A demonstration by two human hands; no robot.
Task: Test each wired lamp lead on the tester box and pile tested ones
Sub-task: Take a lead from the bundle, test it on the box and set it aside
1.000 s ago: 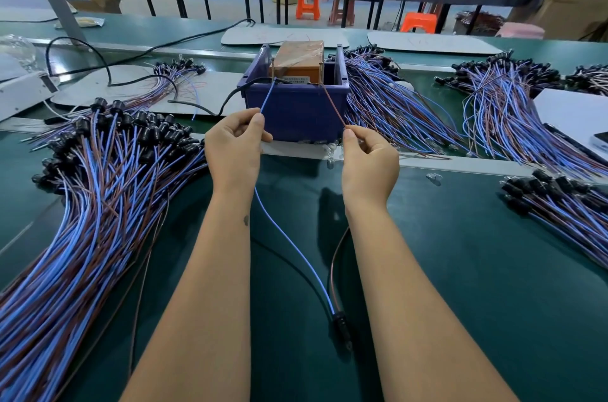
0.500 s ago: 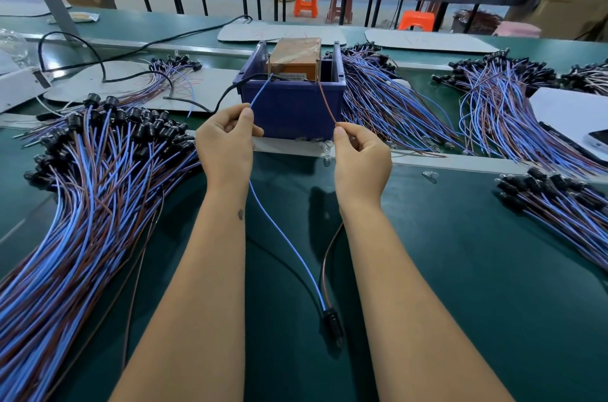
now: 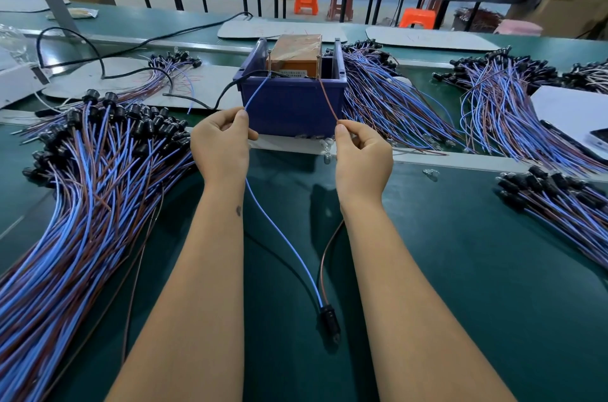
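Observation:
An orange tester box (image 3: pixel 297 53) stands inside a blue plastic bin (image 3: pixel 291 102) in the middle of the green bench. My left hand (image 3: pixel 221 145) pinches the blue wire (image 3: pixel 283 237) of one lamp lead, and the wire's tip reaches the box's left terminal. My right hand (image 3: pixel 360 155) pinches the brown wire (image 3: pixel 328 99) of the same lead, whose tip reaches the right terminal. The lead's black lamp socket (image 3: pixel 329 319) lies on the bench between my forearms.
A large pile of leads (image 3: pixel 75 197) fans out on the left. More bundles lie right of the bin (image 3: pixel 388 102), at the far right (image 3: pixel 503 95) and at the right edge (image 3: pixel 559 201). A black power cable (image 3: pixel 98 56) runs to the bin. A white sheet (image 3: pixel 572 112) lies at right.
Both hands stay on the two wires with the tips at the tester box. The view has shifted slightly; nothing was let go or picked up.

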